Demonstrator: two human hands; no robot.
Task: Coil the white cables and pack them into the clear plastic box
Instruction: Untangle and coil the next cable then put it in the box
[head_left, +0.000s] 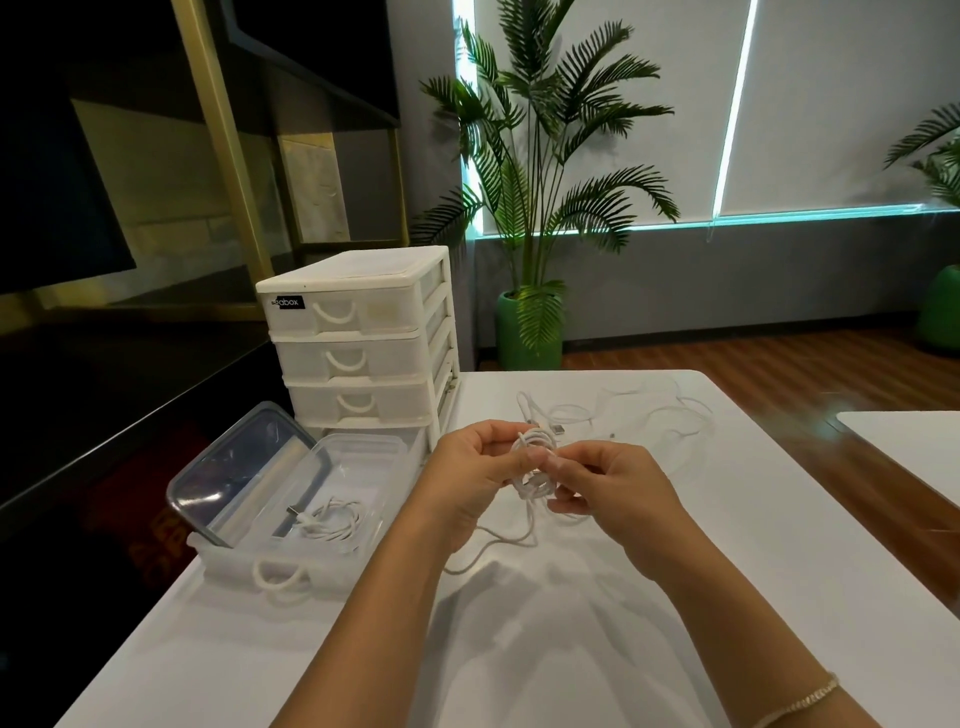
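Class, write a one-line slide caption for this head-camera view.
Both hands, left hand and right hand, wind a white cable beside the clear plastic box holding one coiled cable.

The clear box (363, 467) lies open from above; drawer unit (363, 338) blocks behind it.

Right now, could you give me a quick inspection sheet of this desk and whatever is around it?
Surface: white table, a second white table at right.
Job's things: clear box open in a pulled-out drawer; one coiled cable inside; lid leaning at its left.
Clutter: drawer unit.
Grippers: left hand and right hand both pinch a half-wound coil.
Cables: loose cables lie behind the hands.
Surroundings: potted palm, wood floor, window blinds.
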